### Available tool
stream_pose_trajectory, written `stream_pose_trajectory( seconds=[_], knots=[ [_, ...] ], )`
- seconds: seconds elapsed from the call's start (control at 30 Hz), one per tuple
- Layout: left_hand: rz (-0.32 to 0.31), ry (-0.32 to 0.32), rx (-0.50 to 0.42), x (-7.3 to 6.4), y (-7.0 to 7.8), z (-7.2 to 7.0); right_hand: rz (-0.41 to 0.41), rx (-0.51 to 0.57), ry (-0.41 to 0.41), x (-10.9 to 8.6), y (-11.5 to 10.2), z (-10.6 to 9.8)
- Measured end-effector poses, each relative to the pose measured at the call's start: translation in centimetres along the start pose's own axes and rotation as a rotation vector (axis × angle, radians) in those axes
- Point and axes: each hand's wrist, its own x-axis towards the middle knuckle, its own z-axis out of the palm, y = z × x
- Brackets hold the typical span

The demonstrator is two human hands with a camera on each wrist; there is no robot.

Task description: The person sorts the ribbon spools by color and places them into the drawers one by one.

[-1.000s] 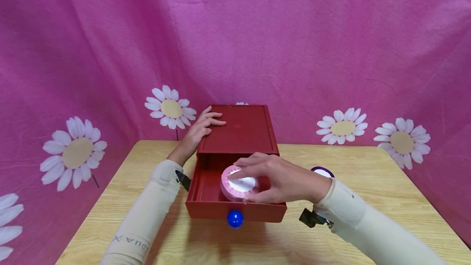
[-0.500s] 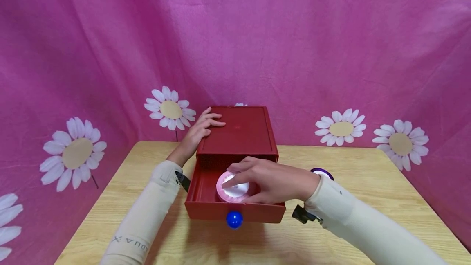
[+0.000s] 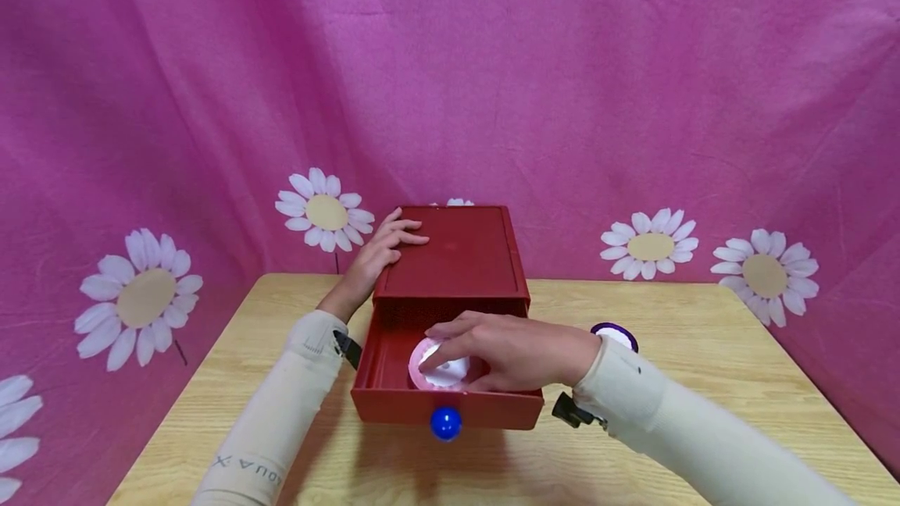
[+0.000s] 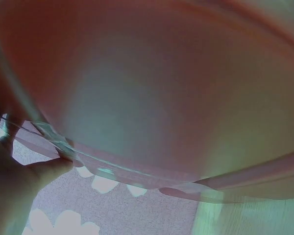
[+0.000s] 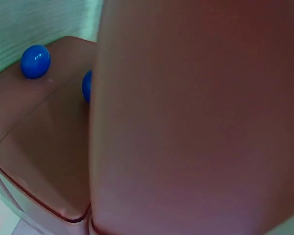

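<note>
A red box (image 3: 450,252) stands on the table with its drawer (image 3: 394,406) pulled out toward me. My left hand (image 3: 373,260) rests at the box's upper left edge, fingers stretched over the top. In the left wrist view, its thumb (image 4: 51,171) lies against the box's edge. Inside the drawer, toward its front, is a round pink thing (image 3: 416,365) with a white top face. My right hand (image 3: 509,350) reaches over the drawer's right side and grips it, the fingers over the white top, the thumb near the front wall. The hand hides its right side.
A blue ball knob (image 3: 446,423) juts from the drawer front. Behind my right wrist, a round white thing with a purple rim (image 3: 623,336) lies on the wooden table (image 3: 703,334). A pink flowered cloth (image 3: 562,100) hangs behind the table.
My right hand has moved slightly left and down into the drawer with the pink round thing, whose tilted white top now lies flatter. The left hand stays on the box.
</note>
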Motion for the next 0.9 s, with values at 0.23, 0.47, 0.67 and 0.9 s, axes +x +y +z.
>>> stream_pose_trajectory(
  seconds=[0.23, 0.47, 0.67, 0.9],
  knots=[
    [-0.01, 0.001, 0.009, -0.02, 0.04, -0.08, -0.012, -0.016, -0.004, -0.02, 0.16, 0.11],
    [0.003, 0.0, 0.006, 0.08, -0.03, -0.11, -0.022, -0.023, -0.002, -0.03, 0.42, 0.09],
    [0.005, -0.008, 0.004, 0.03, -0.18, 0.04, -0.02, -0.02, -0.008, -0.34, 0.5, 0.18],
    [0.008, -0.002, 0.008, 0.0, -0.1, 0.03, -0.064, -0.024, 0.05, -0.26, 0.52, 0.08]
  ],
)
